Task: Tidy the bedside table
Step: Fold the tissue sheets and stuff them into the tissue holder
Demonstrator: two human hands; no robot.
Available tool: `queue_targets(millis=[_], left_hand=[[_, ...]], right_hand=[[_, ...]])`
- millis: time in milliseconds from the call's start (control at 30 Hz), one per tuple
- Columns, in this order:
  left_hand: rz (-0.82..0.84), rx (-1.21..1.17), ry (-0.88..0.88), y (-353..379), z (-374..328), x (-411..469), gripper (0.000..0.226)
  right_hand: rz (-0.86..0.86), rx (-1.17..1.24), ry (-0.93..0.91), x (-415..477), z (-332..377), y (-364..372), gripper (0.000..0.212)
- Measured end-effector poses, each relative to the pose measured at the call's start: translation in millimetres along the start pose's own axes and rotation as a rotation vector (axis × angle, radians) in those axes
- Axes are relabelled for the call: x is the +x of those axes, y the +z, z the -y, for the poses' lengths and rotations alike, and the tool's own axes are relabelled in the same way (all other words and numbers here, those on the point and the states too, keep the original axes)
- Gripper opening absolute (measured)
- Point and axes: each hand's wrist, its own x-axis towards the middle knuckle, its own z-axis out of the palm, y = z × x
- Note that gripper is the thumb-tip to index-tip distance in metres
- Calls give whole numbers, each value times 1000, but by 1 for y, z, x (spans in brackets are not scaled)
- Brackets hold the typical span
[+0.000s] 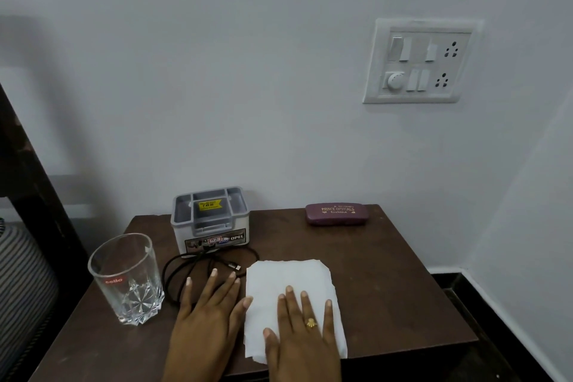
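Pressing flat: right hand [305, 329] lies palm down on the white napkin [288, 276], fingers straight and slightly spread, covering its near right part. No curl and no grip, it just rests on the paper. 1 gold ring [311, 323] sits on a finger of that hand.

Left hand [207, 316] is palm down too, fingers straight and spread, just left of the napkin. Its thumb tip touches the napkin's left edge and its fingers lie over loops of the black cable [192, 263]. It holds nothing either.

Counts: 2 hands, 1 napkin, 1 cable, 1 glass, 1 organiser box, 1 spectacle case, 1 ring.

Napkin: white paper, roughly rectangular, lying flat on the dark brown bedside table [387, 288]. Edges are ragged and a bit wavy, far corners rounded off.

Relative to the napkin:
- Cable is just left, loosely coiled, with its plug end almost at the napkin's far left corner.
- Clear glass [127, 279] with a red "cello" label and a cut-pattern base stands upright further left, beyond the left hand.
- Grey organiser box [210, 220], with a yellow sticker in its top and "OPEL" on the front, sits behind and left, touching the cable.
- Maroon spectacle case [337, 214], closed, with gold "PRINCE OPTICALS" lettering, lies behind and right, well apart, by the wall.
- White switchboard [417, 62] is on the wall, above and right.
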Motion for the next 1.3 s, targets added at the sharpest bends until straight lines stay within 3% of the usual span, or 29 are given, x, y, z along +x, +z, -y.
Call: queue_targets(millis=[100, 233, 367, 434, 567, 667, 801, 1101, 1234, 1301], left_hand=[[-30, -12, 3, 0, -2, -1, 72], [-66, -119, 36, -8, -15, 2, 67], [23, -161, 121, -15, -46, 10, 63], [101, -152, 117, -14, -62, 14, 68], [212, -174, 115, -1, -73, 16, 99], [276, -162, 106, 0, -74, 16, 99], [277, -162, 112, 0, -74, 16, 101], [264, -188, 103, 3, -74, 15, 97], [145, -398, 46, 6, -69, 14, 94], [50, -543, 16, 8, -68, 13, 82]], right_hand=[[-17, 109, -5, -3, -7, -14, 62], [-206, 345, 107, 7, -42, -41, 58], [-160, 647, 230, 26, -78, -54, 26], [-65, 629, 239, 36, -83, -52, 22], [4, 546, 229, 50, -86, -42, 26], [64, 480, 225, 60, -83, -45, 30], [89, 502, 234, 71, -77, -46, 21], [-43, 610, 250, 68, -76, -43, 2], [-105, 732, 229, 64, -79, -41, 15], [-97, 765, 243, 65, -80, -42, 14]])
